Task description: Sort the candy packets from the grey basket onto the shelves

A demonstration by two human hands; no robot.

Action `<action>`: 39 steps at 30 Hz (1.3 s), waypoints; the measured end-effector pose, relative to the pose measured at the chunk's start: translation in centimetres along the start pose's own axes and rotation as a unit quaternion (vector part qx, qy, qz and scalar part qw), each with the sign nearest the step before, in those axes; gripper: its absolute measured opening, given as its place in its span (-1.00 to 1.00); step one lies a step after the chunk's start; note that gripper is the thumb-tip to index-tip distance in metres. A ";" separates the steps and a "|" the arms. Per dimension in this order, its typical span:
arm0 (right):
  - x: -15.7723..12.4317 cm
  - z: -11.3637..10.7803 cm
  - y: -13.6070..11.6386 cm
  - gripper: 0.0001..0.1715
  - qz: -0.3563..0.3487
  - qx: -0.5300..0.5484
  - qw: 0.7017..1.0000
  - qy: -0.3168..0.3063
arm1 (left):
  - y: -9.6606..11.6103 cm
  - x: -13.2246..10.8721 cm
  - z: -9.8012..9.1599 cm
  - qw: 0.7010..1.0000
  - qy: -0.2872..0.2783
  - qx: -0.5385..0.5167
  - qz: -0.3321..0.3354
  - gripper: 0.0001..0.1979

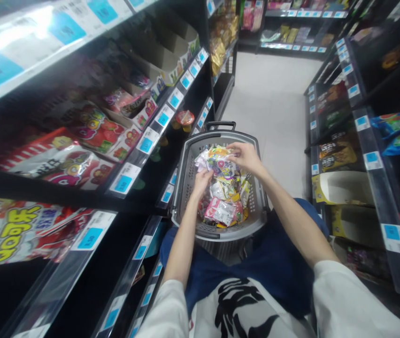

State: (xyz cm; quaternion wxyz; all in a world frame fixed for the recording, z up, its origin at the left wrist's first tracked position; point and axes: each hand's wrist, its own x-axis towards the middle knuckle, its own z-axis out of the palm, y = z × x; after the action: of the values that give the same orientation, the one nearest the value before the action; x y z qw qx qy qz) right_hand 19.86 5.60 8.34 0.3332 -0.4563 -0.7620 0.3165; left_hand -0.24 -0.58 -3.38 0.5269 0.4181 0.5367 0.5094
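A grey plastic shopping basket (pixel 186 188) rests in front of my lap, filled with several colourful snack packets (pixel 225 206). My left hand (pixel 202 180) is down among the packets at the basket's left side, fingers curled on them. My right hand (pixel 245 156) is closed on a bunch of small colourful packets (pixel 217 162) held above the pile. The basket's black handle (pixel 220 125) lies at the far rim.
Black shelves with blue price tags (pixel 146 143) line the left, holding candy bags (pixel 90 126) and cardboard display boxes. More shelves with snack bags (pixel 337 152) stand on the right. A pale tiled aisle floor (pixel 273 94) runs ahead beyond the basket.
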 end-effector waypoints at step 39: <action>0.7 -1.1 -0.6 -0.66 -0.003 -0.035 0.999 -0.021 | -0.9 -1.2 2.6 0.990 -0.110 0.069 0.050 -0.51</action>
State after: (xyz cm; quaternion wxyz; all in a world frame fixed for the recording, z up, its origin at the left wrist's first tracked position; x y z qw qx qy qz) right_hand 20.23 6.17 9.57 0.3019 -0.4588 -0.7807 0.2981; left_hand 2.57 -1.60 -3.88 0.5268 0.5331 0.4876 0.4478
